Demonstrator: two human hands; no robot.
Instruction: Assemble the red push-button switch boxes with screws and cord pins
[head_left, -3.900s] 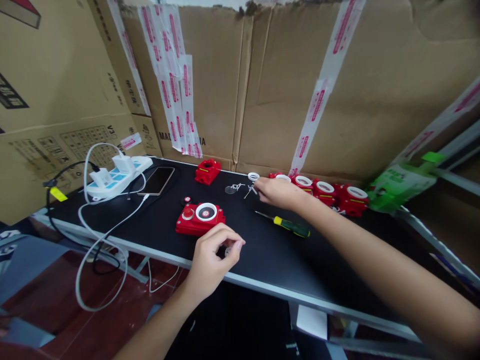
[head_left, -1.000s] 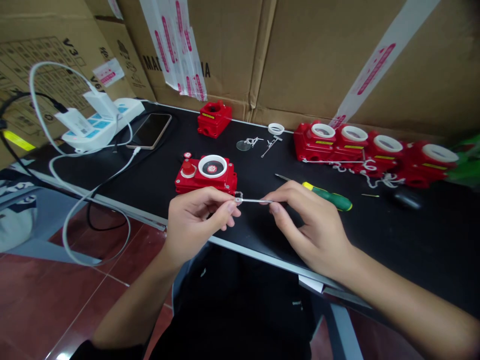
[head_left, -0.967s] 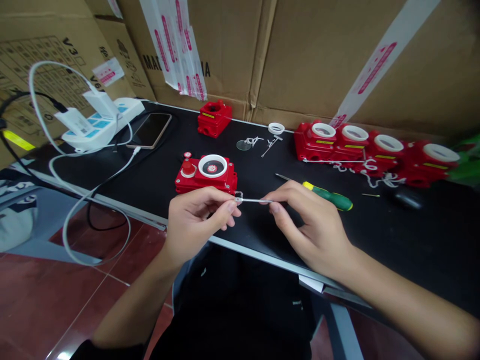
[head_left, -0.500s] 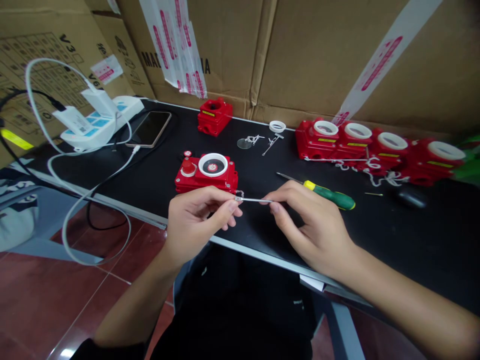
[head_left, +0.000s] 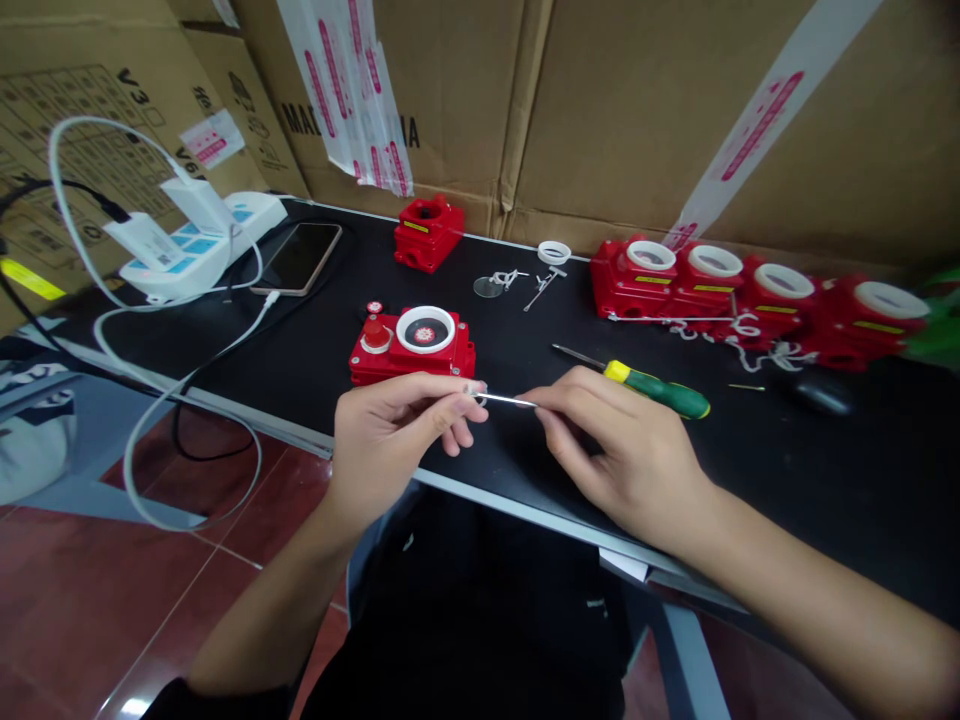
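Note:
Between my two hands, low over the front of the black table, runs a thin metal rod (head_left: 504,399). My left hand (head_left: 394,435) pinches its left end, where a small pale loop shows at the fingertips. The thumb and forefinger of my right hand (head_left: 622,450) close on its right end. Just behind my left hand lies a red box with a white ring (head_left: 360,372), with a red knob on its left part. A screwdriver (head_left: 660,390) with a green and yellow handle rests behind my right hand.
Several red boxes with white rings (head_left: 795,315) and white cords line the back right. Another red box (head_left: 427,235), a loose white ring (head_left: 553,253), a clear disc (head_left: 487,288) and a small T-shaped rod (head_left: 541,289) lie farther back. At left are a phone (head_left: 301,258) and power strip (head_left: 251,215).
The rod has tilted slightly, its right end now a little lower. A pale loop has come up at my left fingertips. My right fingers have shifted slightly left.

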